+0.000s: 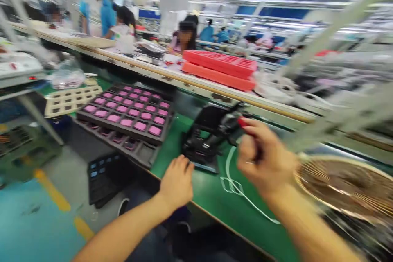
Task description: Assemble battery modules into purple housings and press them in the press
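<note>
On the green desk (pixel 215 200), the black fixture (pixel 202 143) is sitting just beyond both hands: the right hand (pixel 264 159) is gripping its red-tipped lever (pixel 243 123), and the left hand (pixel 177 182) is resting clenched beside its base. A white cable (pixel 233 184) is lying between them, with a tray of pink parts (pixel 129 110) to the left.

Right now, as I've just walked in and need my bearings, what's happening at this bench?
A person works at the green bench. Their left hand rests, curled, against the base of a black fixture; their right hand grips a red-tipped tool at its top, though motion blur hides detail. To the left sit dark trays of pink parts.
</note>
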Demonstrator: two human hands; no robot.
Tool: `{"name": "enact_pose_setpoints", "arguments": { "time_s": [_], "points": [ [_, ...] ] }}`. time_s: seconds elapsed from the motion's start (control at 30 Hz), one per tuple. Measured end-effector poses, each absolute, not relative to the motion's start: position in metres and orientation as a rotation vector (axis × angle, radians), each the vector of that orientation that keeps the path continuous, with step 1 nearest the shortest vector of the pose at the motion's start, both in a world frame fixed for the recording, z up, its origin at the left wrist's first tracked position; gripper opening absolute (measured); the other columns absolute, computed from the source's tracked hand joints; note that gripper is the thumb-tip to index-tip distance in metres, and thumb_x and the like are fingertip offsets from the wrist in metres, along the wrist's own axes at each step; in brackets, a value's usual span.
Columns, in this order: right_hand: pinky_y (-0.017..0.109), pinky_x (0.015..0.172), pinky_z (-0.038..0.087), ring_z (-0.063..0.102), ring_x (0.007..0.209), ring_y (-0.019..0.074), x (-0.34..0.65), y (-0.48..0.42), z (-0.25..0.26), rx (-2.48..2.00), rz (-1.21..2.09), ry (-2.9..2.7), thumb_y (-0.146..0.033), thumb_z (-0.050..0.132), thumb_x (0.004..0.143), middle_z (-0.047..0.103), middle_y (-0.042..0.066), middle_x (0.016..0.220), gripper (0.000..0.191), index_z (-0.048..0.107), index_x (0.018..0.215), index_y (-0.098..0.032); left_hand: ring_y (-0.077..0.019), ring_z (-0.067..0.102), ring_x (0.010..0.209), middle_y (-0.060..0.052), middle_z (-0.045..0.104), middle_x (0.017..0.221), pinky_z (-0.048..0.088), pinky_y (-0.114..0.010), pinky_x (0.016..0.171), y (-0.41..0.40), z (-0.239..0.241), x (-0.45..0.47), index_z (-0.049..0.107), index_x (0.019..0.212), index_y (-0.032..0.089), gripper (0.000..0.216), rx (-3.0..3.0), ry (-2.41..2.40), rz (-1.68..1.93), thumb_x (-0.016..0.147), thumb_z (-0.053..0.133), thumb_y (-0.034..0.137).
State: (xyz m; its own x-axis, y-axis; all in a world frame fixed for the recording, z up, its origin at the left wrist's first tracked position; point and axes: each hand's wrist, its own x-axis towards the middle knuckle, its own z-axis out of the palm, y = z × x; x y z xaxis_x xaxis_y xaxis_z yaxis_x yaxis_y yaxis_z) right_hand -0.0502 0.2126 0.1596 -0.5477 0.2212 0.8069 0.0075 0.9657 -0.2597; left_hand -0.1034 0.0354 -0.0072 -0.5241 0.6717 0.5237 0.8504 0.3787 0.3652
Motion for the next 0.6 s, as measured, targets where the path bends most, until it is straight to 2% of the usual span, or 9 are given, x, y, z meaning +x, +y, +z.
{"name": "enact_pose_setpoints", "arguments": {
  "time_s": [0.1, 0.17, 0.3, 0.37, 0.43, 0.5, 0.6],
  "points": [
    [0.037, 0.072, 0.064, 0.081, 0.096, 0.0241, -0.026, 0.215, 0.147, -0.211, 0.199, -2.128, -0.035, 0.046, 0.111, 0.071, 0.010, 0.145, 0.031, 0.062, 0.137, -0.032, -0.0373, 0.054, 0.147, -0.019, 0.066, 0.145, 0.048, -0.057, 0.121, 0.040, -0.014, -0.103, 0.063, 0.146, 0.012, 0.051, -1.373, -2.369, -0.955, 0.095, 0.052, 0.010],
    [0.032, 0.064, 0.060, 0.081, 0.091, 0.0213, -0.028, 0.212, 0.143, -0.209, 0.257, -2.128, -0.033, 0.046, 0.111, 0.068, 0.011, 0.151, 0.032, 0.061, 0.138, -0.029, -0.0365, 0.054, 0.147, -0.018, 0.066, 0.145, 0.049, -0.058, 0.120, 0.039, -0.015, -0.102, 0.062, 0.146, 0.014, 0.051, -1.382, -2.370, -0.961, 0.096, 0.052, 0.009],
    [0.034, 0.068, 0.063, 0.080, 0.096, 0.0224, -0.028, 0.200, 0.146, -0.190, 0.296, -2.107, -0.032, 0.048, 0.110, 0.065, 0.009, 0.154, 0.037, 0.062, 0.144, -0.031, -0.0350, 0.056, 0.147, -0.016, 0.068, 0.144, 0.052, -0.057, 0.119, 0.034, -0.012, -0.101, 0.063, 0.146, 0.017, 0.052, -1.365, -2.365, -0.917, 0.094, 0.056, 0.009],
    [0.040, 0.076, 0.065, 0.079, 0.097, 0.0251, -0.020, 0.189, 0.145, -0.217, 0.243, -1.990, -0.031, 0.051, 0.108, 0.071, 0.008, 0.145, 0.035, 0.066, 0.140, -0.034, -0.0344, 0.057, 0.146, -0.015, 0.068, 0.144, 0.053, -0.055, 0.119, 0.034, -0.011, -0.103, 0.064, 0.145, 0.019, 0.053, -1.364, -2.358, -0.905, 0.092, 0.060, 0.010],
    [0.045, 0.079, 0.065, 0.077, 0.093, 0.0276, -0.010, 0.175, 0.138, -0.266, 0.218, -1.855, -0.030, 0.053, 0.107, 0.078, 0.008, 0.121, 0.029, 0.071, 0.129, -0.036, -0.0344, 0.057, 0.146, -0.015, 0.068, 0.143, 0.053, -0.055, 0.119, 0.035, -0.011, -0.104, 0.065, 0.143, 0.019, 0.053, -1.358, -2.351, -0.926, 0.091, 0.061, 0.010],
    [0.047, 0.078, 0.064, 0.076, 0.086, 0.0289, -0.007, 0.158, 0.127, -0.326, 0.286, -1.886, -0.032, 0.053, 0.106, 0.078, 0.007, 0.100, 0.024, 0.074, 0.117, -0.035, -0.0330, 0.057, 0.146, -0.015, 0.068, 0.144, 0.053, -0.054, 0.120, 0.034, -0.011, -0.104, 0.065, 0.141, 0.020, 0.051, -1.347, -2.341, -0.986, 0.092, 0.060, 0.008],
    [0.044, 0.076, 0.064, 0.078, 0.086, 0.0291, -0.021, 0.137, 0.110, -0.464, 0.508, -2.319, -0.034, 0.052, 0.103, 0.080, 0.005, 0.097, 0.025, 0.076, 0.108, -0.033, -0.0273, 0.060, 0.144, -0.011, 0.068, 0.145, 0.055, -0.049, 0.119, 0.023, -0.009, -0.096, 0.067, 0.136, 0.023, 0.046, -1.318, -2.311, -1.141, 0.095, 0.053, 0.006]
  ]
}}
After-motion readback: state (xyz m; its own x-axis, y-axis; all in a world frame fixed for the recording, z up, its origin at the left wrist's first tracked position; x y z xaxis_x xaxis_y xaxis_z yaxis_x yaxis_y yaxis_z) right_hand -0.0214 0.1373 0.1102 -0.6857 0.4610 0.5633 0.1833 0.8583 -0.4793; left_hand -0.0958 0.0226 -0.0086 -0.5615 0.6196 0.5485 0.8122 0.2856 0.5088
